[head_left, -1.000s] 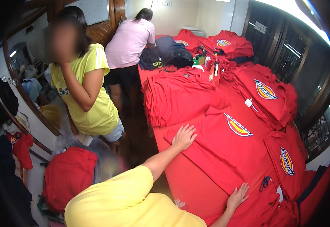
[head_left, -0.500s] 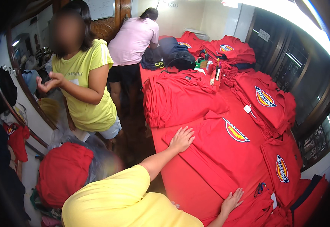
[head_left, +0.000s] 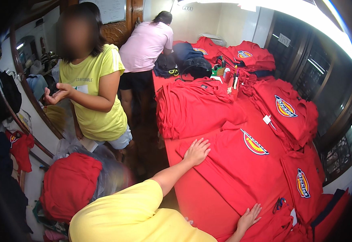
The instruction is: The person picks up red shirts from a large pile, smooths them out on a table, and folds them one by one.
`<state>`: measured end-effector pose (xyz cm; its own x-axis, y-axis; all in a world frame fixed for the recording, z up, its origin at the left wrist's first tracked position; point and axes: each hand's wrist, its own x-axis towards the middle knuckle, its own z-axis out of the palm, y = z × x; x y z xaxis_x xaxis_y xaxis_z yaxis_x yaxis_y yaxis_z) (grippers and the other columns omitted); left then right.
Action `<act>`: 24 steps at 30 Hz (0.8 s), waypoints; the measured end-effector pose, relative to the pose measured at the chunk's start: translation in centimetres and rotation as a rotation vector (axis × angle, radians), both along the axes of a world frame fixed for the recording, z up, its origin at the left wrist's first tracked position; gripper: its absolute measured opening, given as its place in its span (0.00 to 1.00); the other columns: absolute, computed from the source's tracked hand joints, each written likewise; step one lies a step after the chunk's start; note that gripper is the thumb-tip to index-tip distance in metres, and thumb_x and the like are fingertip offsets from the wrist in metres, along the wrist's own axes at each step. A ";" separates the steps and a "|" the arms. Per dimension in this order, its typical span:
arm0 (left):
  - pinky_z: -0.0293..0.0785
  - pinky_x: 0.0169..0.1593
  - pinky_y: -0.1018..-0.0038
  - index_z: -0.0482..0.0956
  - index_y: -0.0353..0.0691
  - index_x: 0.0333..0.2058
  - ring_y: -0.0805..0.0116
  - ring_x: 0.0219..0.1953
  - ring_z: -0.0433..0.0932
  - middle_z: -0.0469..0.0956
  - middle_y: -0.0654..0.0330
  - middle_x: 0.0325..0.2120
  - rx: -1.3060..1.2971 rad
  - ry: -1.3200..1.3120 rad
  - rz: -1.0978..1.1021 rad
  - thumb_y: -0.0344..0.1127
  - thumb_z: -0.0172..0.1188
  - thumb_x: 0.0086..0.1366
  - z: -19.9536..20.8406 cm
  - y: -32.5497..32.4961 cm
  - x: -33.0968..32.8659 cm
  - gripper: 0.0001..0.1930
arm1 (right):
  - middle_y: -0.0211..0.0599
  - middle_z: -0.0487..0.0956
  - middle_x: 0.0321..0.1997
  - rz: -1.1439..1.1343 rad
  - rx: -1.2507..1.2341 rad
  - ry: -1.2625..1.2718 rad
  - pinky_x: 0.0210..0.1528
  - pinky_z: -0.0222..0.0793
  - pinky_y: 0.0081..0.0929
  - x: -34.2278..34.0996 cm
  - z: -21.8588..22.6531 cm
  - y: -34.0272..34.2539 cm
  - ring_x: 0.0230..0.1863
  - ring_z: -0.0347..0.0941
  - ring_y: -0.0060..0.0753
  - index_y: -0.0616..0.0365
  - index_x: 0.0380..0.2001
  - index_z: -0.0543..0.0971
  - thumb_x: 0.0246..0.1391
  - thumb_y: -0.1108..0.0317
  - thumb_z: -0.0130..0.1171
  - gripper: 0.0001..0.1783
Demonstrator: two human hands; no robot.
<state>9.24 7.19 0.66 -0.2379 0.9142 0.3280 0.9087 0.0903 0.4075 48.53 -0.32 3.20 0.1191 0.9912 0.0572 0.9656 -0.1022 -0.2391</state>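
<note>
A red shirt with a printed logo [head_left: 232, 169] lies folded over on the red-covered table, its surface mostly smooth. My left hand [head_left: 198, 152] rests on its far left corner, palm down and fingers stretched. By the near edge of the same shirt, my right hand [head_left: 248, 218] lies flat with its fingers extended. Neither hand grips anything. Just right of my right hand, small scissors with blue handles [head_left: 279, 205] lie on bunched red cloth [head_left: 270, 226].
A tall stack of red shirts [head_left: 198, 107] stands beyond my left hand. More printed shirts [head_left: 287, 107] line the right side. A person in yellow [head_left: 91, 88] stands at left, behind a bagged red bundle [head_left: 73, 183]. Another in pink [head_left: 145, 46] leans over the far end.
The whole view has shifted slightly right and down. My hands keep their places on the shirt. The standing person's raised hand has turned, with its fingers more curled.
</note>
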 end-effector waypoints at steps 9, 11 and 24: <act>0.48 0.69 0.59 0.71 0.43 0.57 0.59 0.67 0.56 0.65 0.58 0.62 0.022 0.005 0.005 0.47 0.41 0.71 -0.2 0.2 0.0 0.23 | 0.32 0.51 0.74 0.000 -0.002 -0.003 0.71 0.30 0.55 -0.3 0.5 -0.1 0.75 0.41 0.34 0.56 0.68 0.56 0.65 0.63 0.41 0.29; 0.48 0.69 0.59 0.71 0.43 0.57 0.59 0.67 0.56 0.65 0.58 0.62 0.026 0.012 0.009 0.47 0.40 0.71 -0.4 0.3 -0.2 0.23 | 0.32 0.51 0.74 0.000 0.000 0.002 0.71 0.30 0.55 -0.3 0.3 0.2 0.75 0.42 0.34 0.56 0.68 0.56 0.65 0.63 0.41 0.29; 0.49 0.69 0.59 0.71 0.42 0.57 0.59 0.67 0.56 0.64 0.59 0.62 0.023 0.011 0.006 0.46 0.40 0.71 0.1 0.0 -0.2 0.23 | 0.34 0.52 0.74 0.016 0.035 0.025 0.72 0.29 0.54 -0.3 0.0 0.2 0.75 0.43 0.36 0.58 0.67 0.57 0.65 0.64 0.43 0.29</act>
